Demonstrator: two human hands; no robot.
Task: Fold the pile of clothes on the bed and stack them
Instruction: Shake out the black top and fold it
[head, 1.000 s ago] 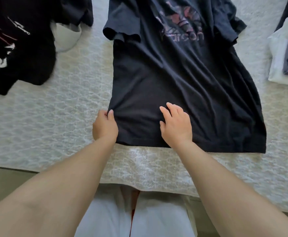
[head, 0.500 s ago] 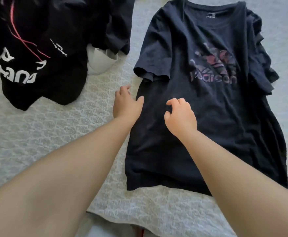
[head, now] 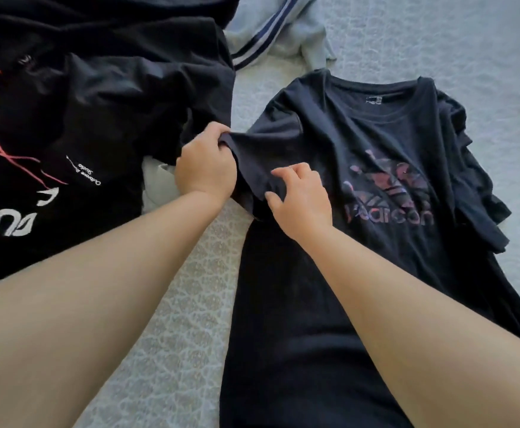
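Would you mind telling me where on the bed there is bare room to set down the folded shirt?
Bare bedspread shows at upper right, beyond the navy shirt collar. A narrow strip runs between that shirt and the black pile, mostly under the left arm. It is crowded at upper left, where the pile, grey garment, left hand and right hand meet at the sleeve.

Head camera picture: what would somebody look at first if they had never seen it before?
Two bare arms reach in from the bottom, and the left hand grips the sleeve of a dark T-shirt spread flat in the middle of the pale bedspread. The right hand pinches that sleeve's hem. The shirt's pink and purple chest logo stands out, and a crumpled black top with white lettering lies on the left.
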